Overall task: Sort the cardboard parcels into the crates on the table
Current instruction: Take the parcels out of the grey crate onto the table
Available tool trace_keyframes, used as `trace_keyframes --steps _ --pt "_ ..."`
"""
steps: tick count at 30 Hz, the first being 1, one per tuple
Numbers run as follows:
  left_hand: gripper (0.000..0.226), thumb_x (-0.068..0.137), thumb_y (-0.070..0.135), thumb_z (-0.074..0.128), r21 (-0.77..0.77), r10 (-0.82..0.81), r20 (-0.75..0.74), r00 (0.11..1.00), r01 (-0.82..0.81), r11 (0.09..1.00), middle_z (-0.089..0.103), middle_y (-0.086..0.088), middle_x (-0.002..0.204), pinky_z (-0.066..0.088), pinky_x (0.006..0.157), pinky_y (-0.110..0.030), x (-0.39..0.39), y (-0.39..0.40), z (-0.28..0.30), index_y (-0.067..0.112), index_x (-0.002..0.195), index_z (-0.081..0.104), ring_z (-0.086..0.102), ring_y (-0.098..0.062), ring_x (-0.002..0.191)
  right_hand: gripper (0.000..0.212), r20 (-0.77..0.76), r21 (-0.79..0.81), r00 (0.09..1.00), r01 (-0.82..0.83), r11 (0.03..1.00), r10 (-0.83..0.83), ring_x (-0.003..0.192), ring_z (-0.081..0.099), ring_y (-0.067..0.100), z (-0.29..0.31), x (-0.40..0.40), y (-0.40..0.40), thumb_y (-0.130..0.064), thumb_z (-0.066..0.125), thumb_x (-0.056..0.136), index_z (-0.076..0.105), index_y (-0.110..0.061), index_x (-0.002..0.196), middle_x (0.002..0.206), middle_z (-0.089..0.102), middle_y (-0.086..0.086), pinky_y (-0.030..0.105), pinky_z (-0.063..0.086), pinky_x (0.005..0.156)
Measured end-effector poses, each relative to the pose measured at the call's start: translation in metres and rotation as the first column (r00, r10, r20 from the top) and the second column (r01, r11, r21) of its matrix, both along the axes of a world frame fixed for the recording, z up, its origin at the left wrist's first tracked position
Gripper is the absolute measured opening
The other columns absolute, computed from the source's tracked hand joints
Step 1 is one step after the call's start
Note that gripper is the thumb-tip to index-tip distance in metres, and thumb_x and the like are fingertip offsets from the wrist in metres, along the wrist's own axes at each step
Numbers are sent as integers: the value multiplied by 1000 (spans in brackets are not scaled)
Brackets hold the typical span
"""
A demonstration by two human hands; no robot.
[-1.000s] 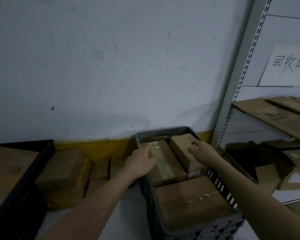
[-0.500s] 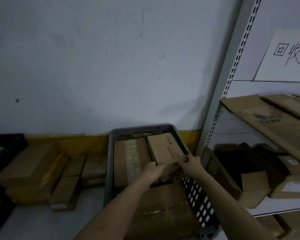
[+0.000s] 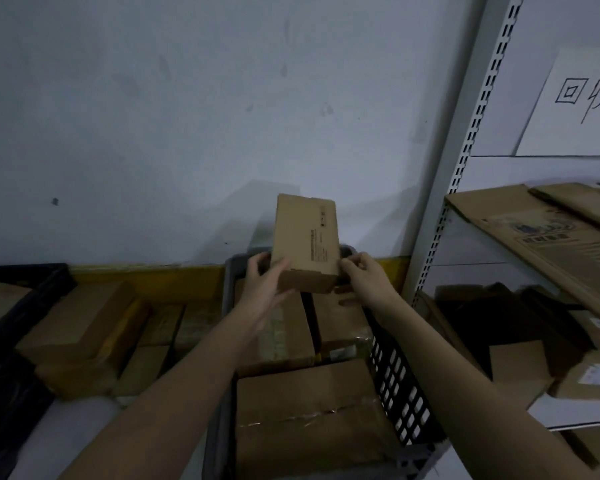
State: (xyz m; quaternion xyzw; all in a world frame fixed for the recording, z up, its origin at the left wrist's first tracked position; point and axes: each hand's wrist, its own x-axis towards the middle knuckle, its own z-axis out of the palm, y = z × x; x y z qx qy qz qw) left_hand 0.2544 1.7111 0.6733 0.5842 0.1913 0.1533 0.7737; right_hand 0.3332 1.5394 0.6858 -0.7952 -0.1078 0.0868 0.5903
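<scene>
A small brown cardboard parcel [image 3: 305,242] with printed text is raised upright above the far end of the grey crate [image 3: 400,382]. My left hand [image 3: 265,284] grips its lower left edge, and my right hand [image 3: 362,280] pinches its lower right corner. Below it the crate holds a taped parcel [image 3: 284,336], another parcel [image 3: 342,323] on the right, and a large flat parcel [image 3: 312,407] at the near end.
Loose parcels [image 3: 80,327] lie against the yellow wall strip left of the crate. A black crate [image 3: 11,358] stands at the far left. A metal shelf upright [image 3: 461,157] rises at the right, with flattened cardboard [image 3: 541,230] and boxes [image 3: 520,372] on its shelves.
Both hands reached into the crate, took hold of the small parcel at its far right, and lifted it upright above the crate.
</scene>
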Motion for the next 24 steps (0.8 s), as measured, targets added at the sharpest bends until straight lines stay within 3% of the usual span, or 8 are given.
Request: trace_keyframes --steps 4,8,11,16,20,24 --pt "51 92 36 68 11 138 45 989 -139 990 61 1 120 60 71 -28 -50 31 -28 29 135 42 67 -19 103 34 -16 -363 1000 -10 932 5 88 62 21 -59 5 -14 -31 50 101 51 -9 126 104 61 4 38 56 72" --pt "49 93 42 64 108 253 58 966 -258 960 62 5 121 58 73 -23 -85 37 -61 30 134 42 67 -12 103 66 -139 -514 985 13 858 -98 128 46 39 -114 2 -20 -38 48 101 24 0 149 149 36 23 45 44 101" --pt "39 97 33 60 224 262 77 962 -273 936 57 8 122 54 73 -18 -90 27 -78 32 131 42 61 -5 104 77 -159 -440 971 92 893 -178 140 33 40 -131 -4 -9 -42 50 101 13 0 154 158 23 23 45 35 109" --pt "41 96 33 59 303 212 89 973 -229 925 56 6 123 53 73 -13 -91 29 -90 27 134 44 62 4 99 69 -289 -178 917 230 957 -274 135 42 37 -148 3 -11 -39 51 101 27 4 150 149 42 21 40 39 102" --pt "40 93 38 62 340 186 117 976 -215 915 56 9 122 53 74 -14 -92 28 -90 33 130 45 62 6 99 86 -380 -155 891 204 967 -249 138 38 38 -152 9 -9 -45 59 95 17 0 154 153 36 20 45 36 111" --pt "33 92 39 59 274 196 132 972 -226 935 57 8 124 53 75 -16 -94 28 -91 45 122 46 63 2 101 72 -416 -122 878 204 971 -237 127 51 36 -156 9 -13 -40 66 92 38 -1 146 141 50 18 45 45 102"
